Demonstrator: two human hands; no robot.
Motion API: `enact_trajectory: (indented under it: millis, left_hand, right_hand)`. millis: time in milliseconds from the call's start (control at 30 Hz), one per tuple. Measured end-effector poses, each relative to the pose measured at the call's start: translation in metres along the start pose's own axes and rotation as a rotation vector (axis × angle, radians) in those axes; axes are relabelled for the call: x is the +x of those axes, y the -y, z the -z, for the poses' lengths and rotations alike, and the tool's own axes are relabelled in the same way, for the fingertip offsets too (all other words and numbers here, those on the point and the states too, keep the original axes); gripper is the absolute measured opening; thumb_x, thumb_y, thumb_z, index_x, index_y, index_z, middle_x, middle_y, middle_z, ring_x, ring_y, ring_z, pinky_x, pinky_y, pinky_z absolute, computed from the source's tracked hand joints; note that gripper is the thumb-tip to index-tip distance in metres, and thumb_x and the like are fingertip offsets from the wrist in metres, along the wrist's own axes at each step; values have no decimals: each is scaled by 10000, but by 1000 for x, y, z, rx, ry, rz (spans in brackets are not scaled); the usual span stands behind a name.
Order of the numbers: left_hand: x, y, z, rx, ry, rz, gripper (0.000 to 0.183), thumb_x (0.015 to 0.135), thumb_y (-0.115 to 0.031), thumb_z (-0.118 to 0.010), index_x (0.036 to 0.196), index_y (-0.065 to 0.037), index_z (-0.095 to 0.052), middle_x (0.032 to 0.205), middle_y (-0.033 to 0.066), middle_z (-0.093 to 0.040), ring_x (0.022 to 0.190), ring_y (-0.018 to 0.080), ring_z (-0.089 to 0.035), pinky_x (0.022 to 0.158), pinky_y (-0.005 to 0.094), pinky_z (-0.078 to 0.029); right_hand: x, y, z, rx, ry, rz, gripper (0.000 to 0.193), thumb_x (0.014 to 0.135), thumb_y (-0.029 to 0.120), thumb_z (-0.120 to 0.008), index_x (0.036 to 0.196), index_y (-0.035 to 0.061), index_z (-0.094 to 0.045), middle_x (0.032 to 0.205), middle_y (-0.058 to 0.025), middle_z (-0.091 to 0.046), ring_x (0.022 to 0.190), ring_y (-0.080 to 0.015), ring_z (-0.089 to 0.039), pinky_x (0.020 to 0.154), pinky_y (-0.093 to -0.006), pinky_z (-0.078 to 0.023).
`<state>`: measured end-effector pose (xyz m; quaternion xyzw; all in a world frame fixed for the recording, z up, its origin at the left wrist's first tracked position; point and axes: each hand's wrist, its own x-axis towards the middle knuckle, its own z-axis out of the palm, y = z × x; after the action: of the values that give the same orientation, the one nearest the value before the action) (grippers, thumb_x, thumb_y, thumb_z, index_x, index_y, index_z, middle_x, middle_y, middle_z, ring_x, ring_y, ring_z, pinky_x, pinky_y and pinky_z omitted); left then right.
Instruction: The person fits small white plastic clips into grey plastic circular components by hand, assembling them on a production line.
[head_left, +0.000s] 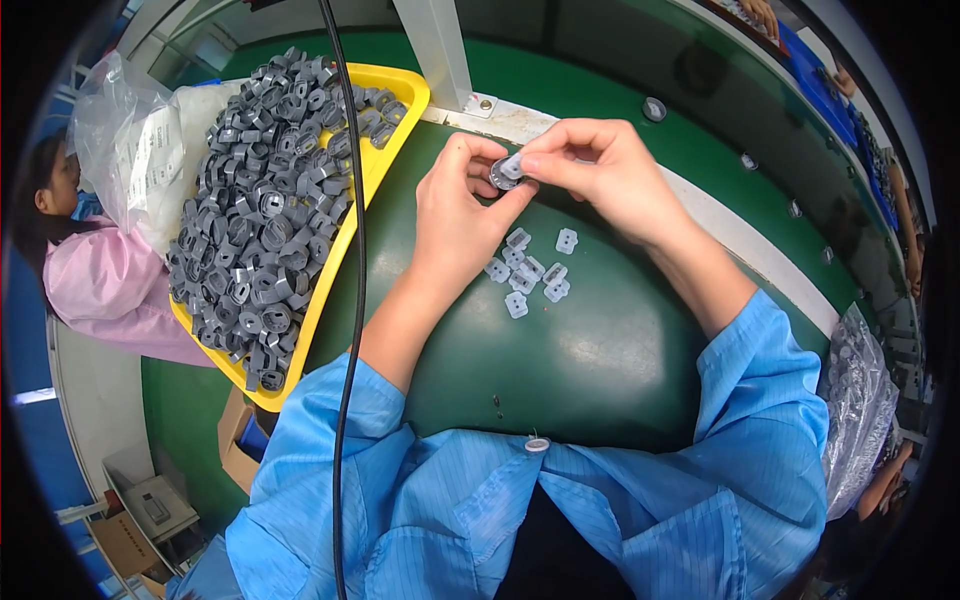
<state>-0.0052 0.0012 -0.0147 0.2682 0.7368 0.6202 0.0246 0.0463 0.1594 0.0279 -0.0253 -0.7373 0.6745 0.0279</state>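
Note:
Both my hands meet over the far part of the green table (620,350). My left hand (455,205) is closed round a small dark grey plastic housing (498,178), gripped between thumb and fingers. With thumb and forefinger, my right hand (612,175) pinches a small translucent pad (513,164) against the top of that housing; the fingers partly cover where the two touch. Several similar translucent pads (527,268) lie loosely on the table just below my hands. To the left, many grey housings (260,200) are heaped in a yellow tray (420,98).
A black cable (357,250) hangs down across the view beside the tray. Behind the white ledge (730,228) runs a green surface with several small parts (654,109). A metal post (437,50) stands far ahead. Someone in pink (115,275) sits at left; a clear plastic bag (858,410) is at right.

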Motion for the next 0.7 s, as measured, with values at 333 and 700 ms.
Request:
enact_trajectory:
  millis: [333, 700]
  left_hand:
    - [-3, -1, -4, 248, -166, -271, 372, 656, -54, -792, 876, -33, -492, 838, 69, -553, 669, 175, -548, 603, 287, -488]
    - [-8, -13, -4, 511, -182, -540, 429, 577, -45, -823, 859, -68, -501, 875, 70, -559, 879, 260, -550, 789, 343, -423]
  right_hand:
    - [-3, -17, -13, -61, -36, 57, 170, 790, 176, -721, 825, 11, -697, 673, 9, -601, 625, -47, -506, 577, -225, -430]
    - [0, -16, -4, 277, 161, -130, 210, 831, 99, -656, 1007, -15, -636, 836, -62, -671, 703, -85, -609, 666, -207, -482]
